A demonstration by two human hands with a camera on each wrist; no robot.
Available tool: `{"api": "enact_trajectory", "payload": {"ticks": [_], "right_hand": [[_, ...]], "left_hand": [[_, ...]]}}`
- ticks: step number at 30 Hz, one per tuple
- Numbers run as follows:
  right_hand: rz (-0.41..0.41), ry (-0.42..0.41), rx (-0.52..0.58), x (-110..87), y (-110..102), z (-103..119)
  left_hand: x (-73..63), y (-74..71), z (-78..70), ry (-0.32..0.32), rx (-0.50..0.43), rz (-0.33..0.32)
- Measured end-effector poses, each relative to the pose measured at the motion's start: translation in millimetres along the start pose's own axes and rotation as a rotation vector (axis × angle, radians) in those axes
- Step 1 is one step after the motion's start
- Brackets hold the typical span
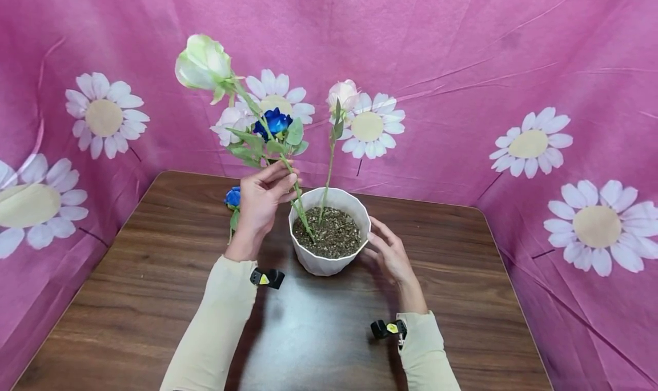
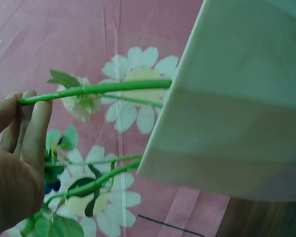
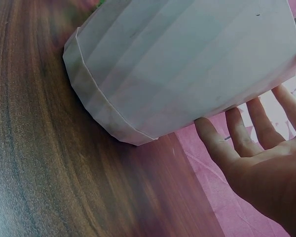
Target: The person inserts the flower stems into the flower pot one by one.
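My left hand (image 1: 260,200) pinches the green stem (image 2: 113,86) of a large white-green rose (image 1: 203,63) between thumb and fingers. That stem slants down into the dark soil (image 1: 334,234) of a white faceted pot (image 1: 321,265). Behind the hand, a blue rose (image 1: 275,123) and a pale pink rose (image 1: 231,124) lean left among green leaves. Another pale pink rose (image 1: 343,96) stands nearly upright in the soil. My right hand (image 1: 392,254) rests its spread, nearly straight fingers (image 3: 244,133) against the pot's right side.
A second blue rose (image 1: 233,197) is on the left of the brown wooden table (image 1: 154,299), partly hidden by the left hand. A pink cloth (image 1: 442,31) with daisy prints closes off the back and both sides. Black straps with cameras sit on both wrists.
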State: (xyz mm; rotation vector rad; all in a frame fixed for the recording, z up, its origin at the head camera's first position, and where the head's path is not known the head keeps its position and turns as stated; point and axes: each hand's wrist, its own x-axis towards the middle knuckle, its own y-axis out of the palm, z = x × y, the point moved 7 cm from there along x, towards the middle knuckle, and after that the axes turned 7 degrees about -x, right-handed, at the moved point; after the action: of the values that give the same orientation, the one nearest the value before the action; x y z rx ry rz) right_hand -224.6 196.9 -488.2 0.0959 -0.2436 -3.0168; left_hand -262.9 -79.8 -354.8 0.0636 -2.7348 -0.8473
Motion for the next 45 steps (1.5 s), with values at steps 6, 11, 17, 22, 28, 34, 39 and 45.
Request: {"api": "enact_trajectory", "payload": {"ticks": [6, 11, 17, 22, 28, 34, 39, 45], "right_hand": [[-0.009, 0.005, 0.002, -0.4, 0, 0], [-0.007, 0.007, -0.004, -0.6, 0, 1], [-0.010, 0.011, -0.002, -1.3, 1, 2], [-0.007, 0.012, -0.002, -0.9, 1, 1], [-0.010, 0.016, 0.004, -1.5, 2, 2], [-0.007, 0.015, 0.006, -1.3, 1, 1], [-0.008, 0.014, 0.005, -1.2, 2, 2], [-0.010, 0.016, -0.001, -0.8, 2, 1]], "left_hand": [[-0.1, 19.7, 8.9, -0.001, 0.084, 0.049], [-1.5, 27.7, 23.6, -0.028, 0.129, 0.053], [-5.3, 33.2, 42.2, -0.074, 0.172, 0.073], [-6.1, 33.9, 52.6, -0.095, 0.247, 0.089], [-5.5, 29.7, 65.7, -0.156, 0.272, 0.067], [-4.5, 25.9, 74.8, -0.198, 0.278, 0.049], [-4.1, 24.9, 76.0, -0.221, 0.266, 0.033], [-4.2, 26.1, 73.7, -0.191, 0.332, 0.052]]}}
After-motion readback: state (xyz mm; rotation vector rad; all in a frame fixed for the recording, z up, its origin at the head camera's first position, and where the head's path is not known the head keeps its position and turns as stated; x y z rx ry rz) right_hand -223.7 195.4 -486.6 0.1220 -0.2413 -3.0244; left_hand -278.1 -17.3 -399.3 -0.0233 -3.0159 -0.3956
